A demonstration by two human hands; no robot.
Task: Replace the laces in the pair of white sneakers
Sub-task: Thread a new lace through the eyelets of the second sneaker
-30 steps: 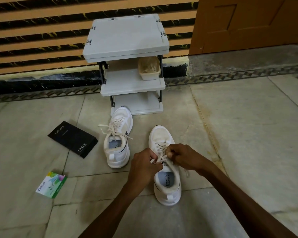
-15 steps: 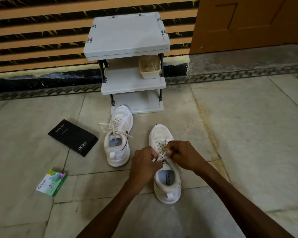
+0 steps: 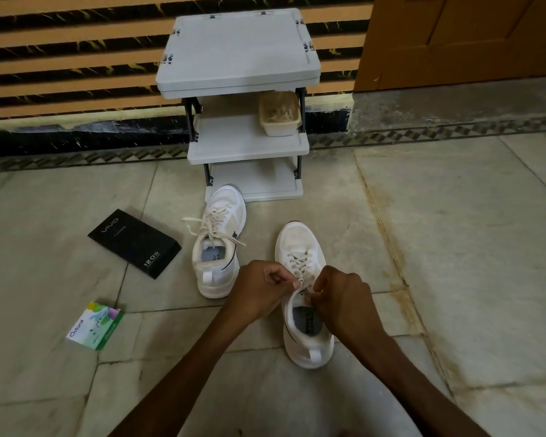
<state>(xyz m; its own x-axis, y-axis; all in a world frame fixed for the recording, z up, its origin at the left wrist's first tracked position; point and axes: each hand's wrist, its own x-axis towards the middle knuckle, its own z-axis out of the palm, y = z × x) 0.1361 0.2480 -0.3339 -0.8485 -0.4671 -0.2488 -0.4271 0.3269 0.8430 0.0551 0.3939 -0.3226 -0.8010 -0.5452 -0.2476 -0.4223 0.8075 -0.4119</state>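
White laces (image 3: 300, 263) of the nearer sneaker (image 3: 300, 239) are pinched at their top by the left hand (image 3: 260, 291) and the right hand (image 3: 344, 298), each grip curled tight.

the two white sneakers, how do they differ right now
The far sneaker lies untouched, its lace ends splayed loose over its sides; the near sneaker has the left hand and right hand pinching its laces near the tongue. The far sneaker's toe sits by the foot of the shelf rack; the near sneaker sits closer to the person. Both are white, laced, toes towards the wall.
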